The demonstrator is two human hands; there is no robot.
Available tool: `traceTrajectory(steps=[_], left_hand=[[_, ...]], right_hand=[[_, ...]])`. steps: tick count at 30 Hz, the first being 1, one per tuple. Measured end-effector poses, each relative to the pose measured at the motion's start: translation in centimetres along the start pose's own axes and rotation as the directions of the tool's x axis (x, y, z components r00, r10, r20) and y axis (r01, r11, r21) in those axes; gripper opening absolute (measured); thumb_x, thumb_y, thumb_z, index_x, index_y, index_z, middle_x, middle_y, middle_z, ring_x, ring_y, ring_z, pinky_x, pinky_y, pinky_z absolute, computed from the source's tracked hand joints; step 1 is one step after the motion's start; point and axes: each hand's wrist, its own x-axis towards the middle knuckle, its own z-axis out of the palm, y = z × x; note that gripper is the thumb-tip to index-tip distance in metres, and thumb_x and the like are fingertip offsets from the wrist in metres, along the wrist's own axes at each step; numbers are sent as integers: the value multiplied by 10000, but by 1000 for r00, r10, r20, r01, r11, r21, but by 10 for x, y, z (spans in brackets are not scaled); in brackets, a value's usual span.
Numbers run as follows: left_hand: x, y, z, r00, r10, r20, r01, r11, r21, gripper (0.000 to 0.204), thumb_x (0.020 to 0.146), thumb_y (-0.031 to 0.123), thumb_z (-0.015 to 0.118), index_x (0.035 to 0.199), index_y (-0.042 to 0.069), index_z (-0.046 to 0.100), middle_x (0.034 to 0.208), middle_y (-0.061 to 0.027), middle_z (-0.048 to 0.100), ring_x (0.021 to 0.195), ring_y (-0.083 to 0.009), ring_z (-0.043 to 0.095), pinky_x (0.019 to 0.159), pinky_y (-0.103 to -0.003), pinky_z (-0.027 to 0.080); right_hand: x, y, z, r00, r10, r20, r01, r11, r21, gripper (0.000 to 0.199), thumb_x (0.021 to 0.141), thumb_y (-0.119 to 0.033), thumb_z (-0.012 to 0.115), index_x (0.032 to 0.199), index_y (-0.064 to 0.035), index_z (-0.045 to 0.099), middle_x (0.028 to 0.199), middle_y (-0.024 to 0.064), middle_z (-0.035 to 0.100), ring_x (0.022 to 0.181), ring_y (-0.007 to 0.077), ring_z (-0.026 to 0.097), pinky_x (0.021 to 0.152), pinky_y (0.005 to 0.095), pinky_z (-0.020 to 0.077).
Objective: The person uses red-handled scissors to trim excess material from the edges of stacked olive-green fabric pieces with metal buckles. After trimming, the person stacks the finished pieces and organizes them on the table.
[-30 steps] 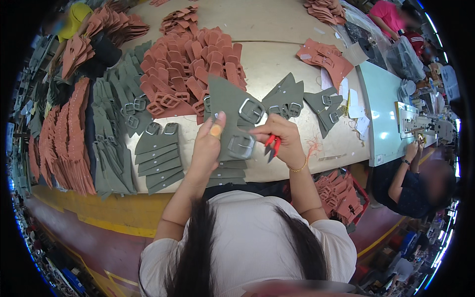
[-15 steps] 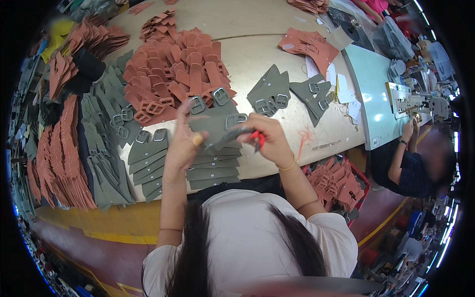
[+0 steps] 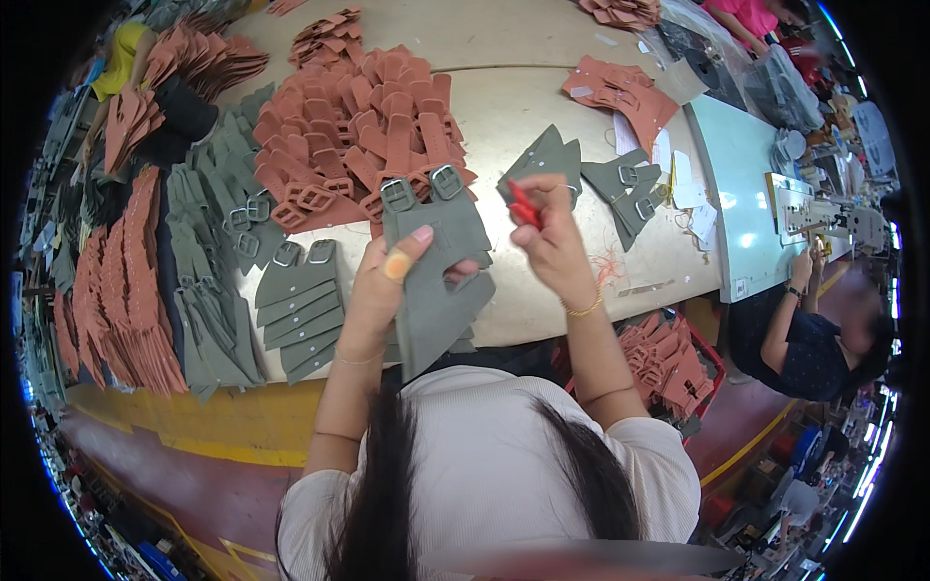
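My left hand (image 3: 383, 281) grips a grey-green sandal upper (image 3: 438, 320) with its thumb on top and fingers through the cutout. Two metal buckles (image 3: 445, 181) sit at the far end of the piece. To the right, my right hand (image 3: 552, 237) is closed around small red-handled thread snips (image 3: 523, 203), apart from the upper. A finger of my left hand wears a tan bandage. Beneath and beside the held piece, a fanned stack of grey-green uppers (image 3: 295, 315) rests on the table.
Past my hands rises a big heap of rust-coloured strap pieces (image 3: 358, 126). More grey-green buckled pieces (image 3: 625, 194) lie right. A red crate (image 3: 712, 378) of rust pieces stands beside the table. At far right, a co-worker (image 3: 794, 339) works at a sewing machine (image 3: 823, 223).
My left hand has turned and lifted the grey-green upper, so its cutout side hangs toward me. My right hand has moved away to the right and up, with the snips still in it.
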Motion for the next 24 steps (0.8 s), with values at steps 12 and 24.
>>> traceTrajectory(steps=[12,24], left_hand=[[-10,26,-5,949,-272,161,289,953,-95,446,918,295,506,1054,-125,570,867,-186,651,667,-234,665,621,-329,559],[-9,25,-13,945,-232,228,243,970,-22,449,886,313,515,974,-120,596,748,-203,651,557,-219,645,519,-278,529]], right_hand=[[48,-38,-32,857,-53,513,205,948,-245,357,660,-252,829,940,-72,698,817,19,626,758,142,567,676,265,431],[47,-29,-32,927,47,373,13,988,-156,276,677,-124,821,890,-17,679,813,17,610,783,103,564,680,234,447]])
